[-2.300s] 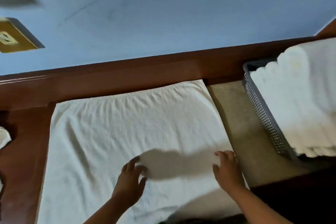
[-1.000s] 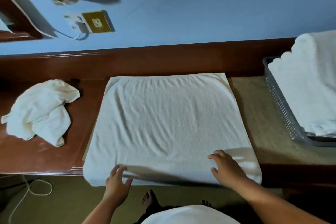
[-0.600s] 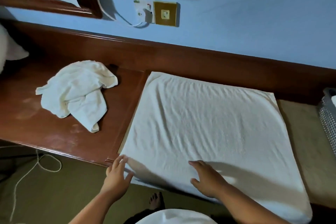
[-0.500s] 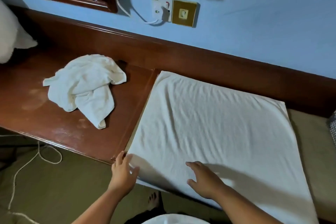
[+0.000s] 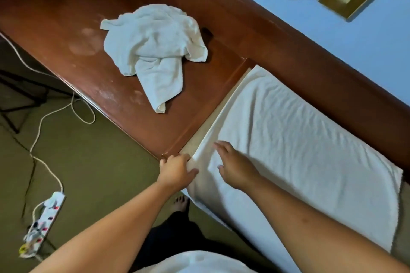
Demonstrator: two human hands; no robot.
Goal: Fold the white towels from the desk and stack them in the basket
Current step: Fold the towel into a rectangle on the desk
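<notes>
Left hand pinches the flat towel, right hand presses it, fingers straight; crumpled towel, upper left, waits unfolded

no text or label legible — anywhere.

Showing white spread towel, creamy crumpled towel, red-brown desk, blue wall, gold switch plate, olive-green floor.
</notes>
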